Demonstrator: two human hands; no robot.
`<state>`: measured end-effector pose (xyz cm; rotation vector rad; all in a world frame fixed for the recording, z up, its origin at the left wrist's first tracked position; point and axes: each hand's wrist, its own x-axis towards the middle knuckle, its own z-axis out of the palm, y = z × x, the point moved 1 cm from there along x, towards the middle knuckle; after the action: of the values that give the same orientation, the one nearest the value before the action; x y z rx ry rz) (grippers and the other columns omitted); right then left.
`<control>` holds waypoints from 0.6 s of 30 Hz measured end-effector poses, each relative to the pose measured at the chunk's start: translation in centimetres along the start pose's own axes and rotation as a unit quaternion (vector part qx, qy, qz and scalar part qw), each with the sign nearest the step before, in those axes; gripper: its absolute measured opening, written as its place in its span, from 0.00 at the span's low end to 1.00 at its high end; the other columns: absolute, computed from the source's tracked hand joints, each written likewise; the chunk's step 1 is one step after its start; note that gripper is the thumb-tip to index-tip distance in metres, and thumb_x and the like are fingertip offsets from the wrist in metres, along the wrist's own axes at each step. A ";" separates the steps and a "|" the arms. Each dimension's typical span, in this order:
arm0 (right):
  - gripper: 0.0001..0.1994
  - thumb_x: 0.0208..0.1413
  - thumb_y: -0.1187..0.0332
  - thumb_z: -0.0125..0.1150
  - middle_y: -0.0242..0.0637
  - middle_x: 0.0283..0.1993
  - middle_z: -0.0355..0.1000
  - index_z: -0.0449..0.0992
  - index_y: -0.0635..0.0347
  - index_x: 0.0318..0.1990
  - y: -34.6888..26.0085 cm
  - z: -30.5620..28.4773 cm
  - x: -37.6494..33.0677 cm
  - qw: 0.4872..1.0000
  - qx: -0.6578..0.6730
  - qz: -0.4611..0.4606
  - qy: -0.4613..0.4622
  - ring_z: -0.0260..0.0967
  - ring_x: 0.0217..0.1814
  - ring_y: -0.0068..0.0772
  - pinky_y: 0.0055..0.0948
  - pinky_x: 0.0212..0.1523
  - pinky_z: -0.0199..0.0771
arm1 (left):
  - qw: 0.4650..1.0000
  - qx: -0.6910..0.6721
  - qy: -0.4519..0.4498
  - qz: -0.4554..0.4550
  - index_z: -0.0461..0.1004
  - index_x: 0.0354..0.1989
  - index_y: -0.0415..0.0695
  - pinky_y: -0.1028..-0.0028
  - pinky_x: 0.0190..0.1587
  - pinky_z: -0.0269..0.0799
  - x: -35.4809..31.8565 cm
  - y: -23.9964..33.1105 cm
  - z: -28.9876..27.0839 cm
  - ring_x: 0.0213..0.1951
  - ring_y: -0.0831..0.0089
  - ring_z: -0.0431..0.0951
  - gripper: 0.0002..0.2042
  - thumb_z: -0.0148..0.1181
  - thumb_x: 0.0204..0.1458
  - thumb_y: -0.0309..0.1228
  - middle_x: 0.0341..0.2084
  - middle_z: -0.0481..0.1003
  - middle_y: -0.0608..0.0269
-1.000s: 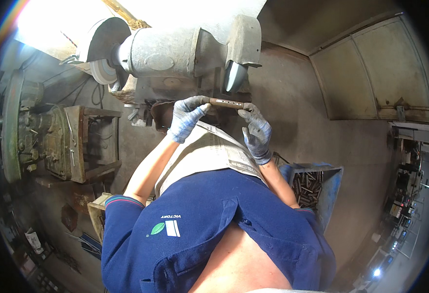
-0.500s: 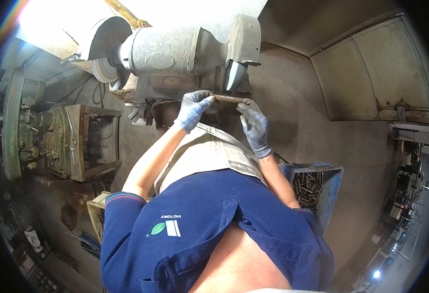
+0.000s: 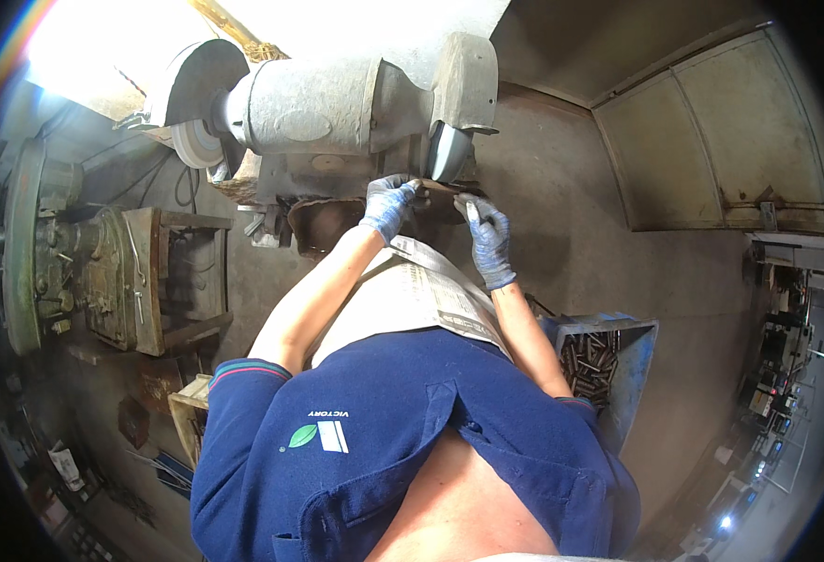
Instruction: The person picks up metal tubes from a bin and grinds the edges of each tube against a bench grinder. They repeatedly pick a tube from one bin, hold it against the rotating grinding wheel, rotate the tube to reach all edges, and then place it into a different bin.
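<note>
I hold a short metal bar [image 3: 438, 187] in both my hands, up in the top middle of the picture. My left hand [image 3: 388, 201] in its blue glove is closed around the left end. My right hand [image 3: 489, 239], gloved too, pinches the right end with its fingers. The bar lies flat across, just under the grinding wheel [image 3: 447, 150] on the right side of the big grey grinder [image 3: 327, 98]. I cannot tell if the bar is touching the wheel or is only very close to it.

I think this is the grinding step, with the bar being pressed up to the wheel. For the next move I would need a tight hold with both hands, a slow and even push, and fingers kept away from the wheel.

A sheet of paper [image 3: 412, 300] covers my lap in the middle of the picture. A blue crate [image 3: 637, 375] with more metal pieces sits at the lower right, near my right arm. An old green machine [image 3: 65, 253] stands at the left.
</note>
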<state>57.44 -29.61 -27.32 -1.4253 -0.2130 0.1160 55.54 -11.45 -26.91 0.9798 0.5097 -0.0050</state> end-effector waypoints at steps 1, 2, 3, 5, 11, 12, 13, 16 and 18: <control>0.06 0.54 0.76 0.56 0.37 0.37 0.75 0.77 0.65 0.37 0.2 0.3 0.0 1.000 0.000 0.004 -0.001 0.71 0.39 0.24 0.23 0.44 0.70 | 1.000 0.006 0.009 -0.003 0.74 0.31 0.36 0.77 0.28 0.75 0.0 0.2 -0.2 0.24 0.73 0.77 0.03 0.56 0.52 0.23 0.24 0.76 0.58; 0.06 0.54 0.76 0.56 0.38 0.37 0.75 0.77 0.65 0.37 0.3 0.6 0.1 1.000 0.000 0.008 -0.002 0.71 0.39 0.25 0.23 0.44 0.70 | 1.000 0.013 0.019 -0.006 0.74 0.31 0.36 0.77 0.28 0.74 0.0 0.3 -0.5 0.24 0.73 0.77 0.03 0.56 0.52 0.23 0.24 0.77 0.58; 0.06 0.54 0.76 0.56 0.38 0.37 0.75 0.77 0.65 0.37 0.5 0.9 0.1 1.000 0.000 0.012 -0.003 0.71 0.39 0.25 0.23 0.44 0.70 | 0.999 0.019 0.029 -0.008 0.74 0.31 0.36 0.77 0.28 0.74 -0.1 0.6 -0.7 0.24 0.74 0.77 0.03 0.56 0.52 0.23 0.24 0.77 0.59; 0.07 0.54 0.74 0.56 0.38 0.37 0.75 0.77 0.64 0.39 1.2 1.4 0.2 1.000 0.006 0.016 -0.010 0.72 0.39 0.25 0.23 0.43 0.71 | 0.999 0.032 0.028 0.002 0.74 0.31 0.37 0.77 0.27 0.74 -0.3 1.1 -1.1 0.24 0.75 0.76 0.04 0.56 0.52 0.24 0.23 0.76 0.60; 0.10 0.57 0.74 0.51 0.45 0.47 0.71 0.73 0.70 0.44 0.9 2.8 0.2 0.994 0.063 0.075 -0.049 0.69 0.49 0.36 0.35 0.56 0.68 | 0.998 0.033 0.023 0.038 0.74 0.33 0.36 0.75 0.30 0.75 0.7 0.6 -3.4 0.25 0.72 0.77 0.04 0.56 0.52 0.24 0.24 0.76 0.59; 0.10 0.58 0.74 0.51 0.45 0.48 0.70 0.73 0.70 0.44 1.0 2.9 0.2 0.994 0.063 0.069 -0.058 0.69 0.50 0.37 0.35 0.56 0.68 | 0.997 0.056 0.027 0.047 0.74 0.33 0.35 0.75 0.30 0.75 0.7 0.8 -3.6 0.25 0.72 0.77 0.05 0.56 0.52 0.24 0.25 0.76 0.59; 0.10 0.58 0.75 0.51 0.45 0.48 0.70 0.73 0.70 0.44 1.0 2.9 0.2 0.994 0.064 0.063 -0.067 0.68 0.51 0.37 0.36 0.56 0.68 | 0.997 0.050 0.019 0.051 0.74 0.34 0.35 0.75 0.31 0.75 0.6 1.0 -3.7 0.25 0.72 0.77 0.05 0.56 0.52 0.24 0.25 0.76 0.59; 0.10 0.58 0.76 0.49 0.44 0.50 0.68 0.73 0.70 0.44 0.5 3.1 -0.1 0.995 0.003 -0.010 -0.095 0.67 0.53 0.37 0.37 0.56 0.68 | 0.996 0.052 -0.005 0.068 0.73 0.34 0.36 0.77 0.31 0.74 -0.4 2.0 -4.2 0.26 0.74 0.77 0.05 0.56 0.52 0.24 0.25 0.76 0.59; 0.12 0.55 0.78 0.51 0.45 0.52 0.67 0.73 0.68 0.46 -0.3 2.8 -0.8 0.986 -0.088 -0.083 -0.118 0.65 0.55 0.40 0.36 0.56 0.67 | 0.995 0.072 -0.029 0.061 0.74 0.34 0.35 0.79 0.32 0.73 -1.7 3.0 -4.6 0.26 0.76 0.76 0.05 0.56 0.52 0.25 0.25 0.76 0.60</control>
<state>56.01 -27.08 -26.68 -1.5619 -0.5479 0.1311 52.88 -6.47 -25.91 1.1470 0.3990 0.0400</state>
